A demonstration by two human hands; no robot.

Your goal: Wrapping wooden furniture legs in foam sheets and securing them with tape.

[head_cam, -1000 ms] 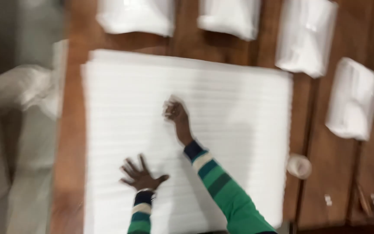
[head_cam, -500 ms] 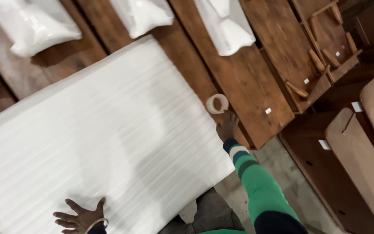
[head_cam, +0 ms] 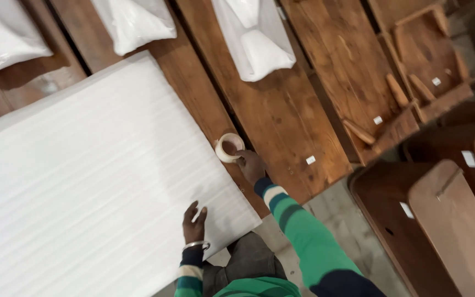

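Our right hand point(head_cam: 250, 165) fingers pinch the tape roll point(head_cam: 228, 147) at the foam sheet's point(head_cam: 89, 170) edge. Our left hand point(head_cam: 194, 223) lies flat on the sheet, fingers together. Beyond, white plastic-wrapped bundles point(head_cam: 257, 41) rest on the table point(head_cam: 281, 110).

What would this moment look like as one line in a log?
right hand: on tape roll | left hand: flat on white foam sheet | surface: wooden table | nearby: white wrapped bundles
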